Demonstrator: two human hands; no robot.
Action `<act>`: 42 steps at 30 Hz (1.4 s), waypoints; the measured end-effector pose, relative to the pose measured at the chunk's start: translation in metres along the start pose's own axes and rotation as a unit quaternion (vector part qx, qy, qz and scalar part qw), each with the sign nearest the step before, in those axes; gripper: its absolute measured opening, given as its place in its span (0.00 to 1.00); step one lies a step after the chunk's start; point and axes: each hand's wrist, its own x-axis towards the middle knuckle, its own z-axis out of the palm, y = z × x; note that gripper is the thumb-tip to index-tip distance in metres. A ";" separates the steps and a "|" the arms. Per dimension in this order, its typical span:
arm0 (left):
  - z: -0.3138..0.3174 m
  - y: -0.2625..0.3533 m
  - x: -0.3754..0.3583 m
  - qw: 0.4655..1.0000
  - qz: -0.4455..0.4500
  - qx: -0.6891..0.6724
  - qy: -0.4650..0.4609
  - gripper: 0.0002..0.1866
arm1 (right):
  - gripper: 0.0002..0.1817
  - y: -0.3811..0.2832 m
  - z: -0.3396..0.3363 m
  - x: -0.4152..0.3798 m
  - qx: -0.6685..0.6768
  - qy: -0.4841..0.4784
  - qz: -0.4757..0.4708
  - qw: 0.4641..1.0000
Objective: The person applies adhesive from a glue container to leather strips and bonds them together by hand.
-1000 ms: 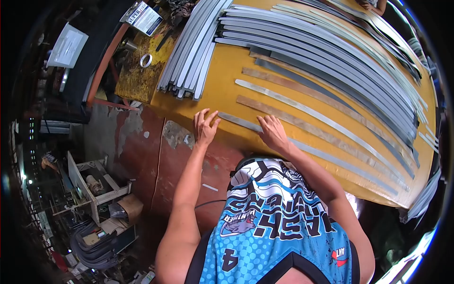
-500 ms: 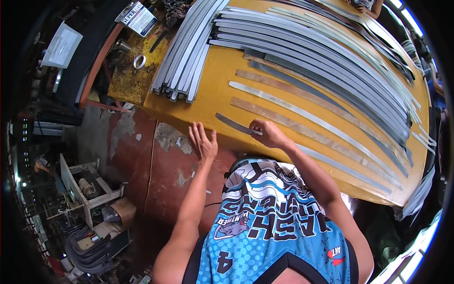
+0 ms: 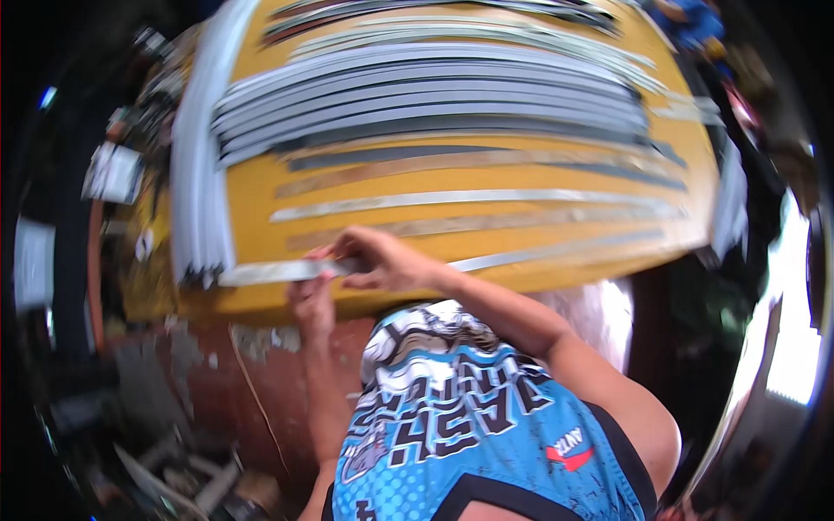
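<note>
A long thin flat strip [image 3: 261, 273], light grey and shiny, lies along the near edge of the yellow table. My left hand [image 3: 313, 297] pinches it from the near side, its fingers wrapped over the strip. Close beside it, my right hand [image 3: 387, 260] is curled over the same strip, thumb below and fingers above, fingertips almost meeting those of my left hand. The strip's left end sticks out past my hands toward a bundle of grey strips [image 3: 201, 191]. Motion blurs both hands. More strip shows beyond my right forearm, running rightward along the edge.
On the yellow table [image 3: 252, 182], a pale strip [image 3: 373, 204] and brownish strips [image 3: 391, 227] lie lengthwise. Behind them is a stack of grey strips [image 3: 434, 100]. A white labelled box [image 3: 115, 174] stands at the left. A person in blue [image 3: 691, 22] is at the far right.
My view has turned to the right. My left hand, spread and empty before, has come to the strip and closed on it beside my right hand. The strip's end now reaches nearer the grey bundle.
</note>
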 end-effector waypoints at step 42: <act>0.089 -0.036 -0.027 0.957 -0.077 0.151 0.234 0.14 | 0.13 -0.030 -0.506 -0.556 -0.623 0.153 0.614 0.460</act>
